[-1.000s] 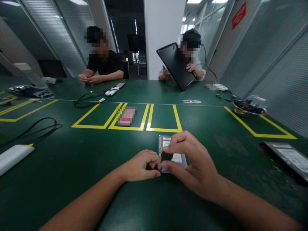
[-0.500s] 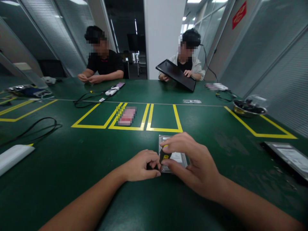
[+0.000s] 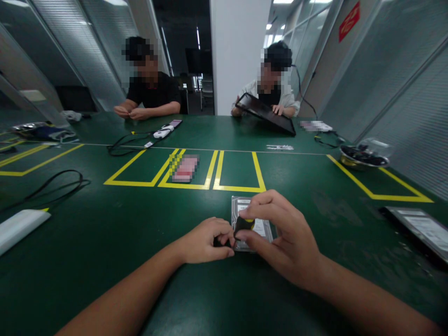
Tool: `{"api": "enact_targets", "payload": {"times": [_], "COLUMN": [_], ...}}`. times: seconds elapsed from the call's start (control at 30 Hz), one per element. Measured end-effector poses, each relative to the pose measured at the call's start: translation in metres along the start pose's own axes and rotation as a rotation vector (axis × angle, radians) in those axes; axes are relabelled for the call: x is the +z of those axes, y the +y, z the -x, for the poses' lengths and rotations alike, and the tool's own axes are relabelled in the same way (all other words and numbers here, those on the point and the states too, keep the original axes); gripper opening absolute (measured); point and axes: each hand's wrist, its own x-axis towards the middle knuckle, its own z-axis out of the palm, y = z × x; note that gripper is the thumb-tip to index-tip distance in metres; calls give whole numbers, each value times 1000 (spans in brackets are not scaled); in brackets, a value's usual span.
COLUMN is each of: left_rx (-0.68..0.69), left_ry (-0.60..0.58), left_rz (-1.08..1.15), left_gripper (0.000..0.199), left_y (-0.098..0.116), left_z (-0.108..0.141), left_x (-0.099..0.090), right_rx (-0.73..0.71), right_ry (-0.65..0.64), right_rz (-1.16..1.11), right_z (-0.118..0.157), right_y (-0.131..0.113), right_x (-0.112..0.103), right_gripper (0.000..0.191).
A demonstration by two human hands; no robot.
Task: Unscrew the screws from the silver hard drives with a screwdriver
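1. The left arm (image 3: 126, 291) is extended from the lower left, with the forearm bare and angled inward.
2. The left wrist (image 3: 179, 252) is bent only slightly.
3. The left hand (image 3: 207, 240) is held low, its back turned upward; its fingers (image 3: 223, 228) are curled and its thumb (image 3: 221, 253) is laid nearly straight below them.
4. The right arm (image 3: 371, 291) is reached in from the lower right, also bare.
5. The right hand (image 3: 287, 238) is held thumb side up, its index finger (image 3: 264, 212) arched and opposed to the thumb in a pinch, near the left fingertips.
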Motion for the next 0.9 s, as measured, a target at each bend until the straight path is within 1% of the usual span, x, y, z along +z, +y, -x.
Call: {"api": "enact_targets", "payload": {"times": [0.1,0.2,0.37,0.5,0.6,0.7,0.9], "left_rx": [4,-3,-3,-1,-5,-8,-9], "left_ry": [21,-3,-18,-19,-10,-17,-29], "left_rz": [5,32,37,35,23,28,40], "left_gripper": [18,17,14,14,12,11,11], "left_y": [1,1,-1,1,3,3,-1], "left_z": [0,0,0,0,0,0,0], "left_x": [0,0,1,-1,-2,-2,0], "right_rx": [-39,-62,-2,-16,-52,-53,-16], "right_ry": [-35,-55,-26,-17,-37,-45,-29], "right_rz": [-44,-73,-26,-11,-31,-60,-19], "right_z": [-1,-1,0,-2,-3,-2,0], "right_y": [0,-1,-2,-1,0,0,0], "right_x": [-1,-2,-1,-2,-2,-1,0], "right_gripper": [32,37,30,24,32,39,33]}}
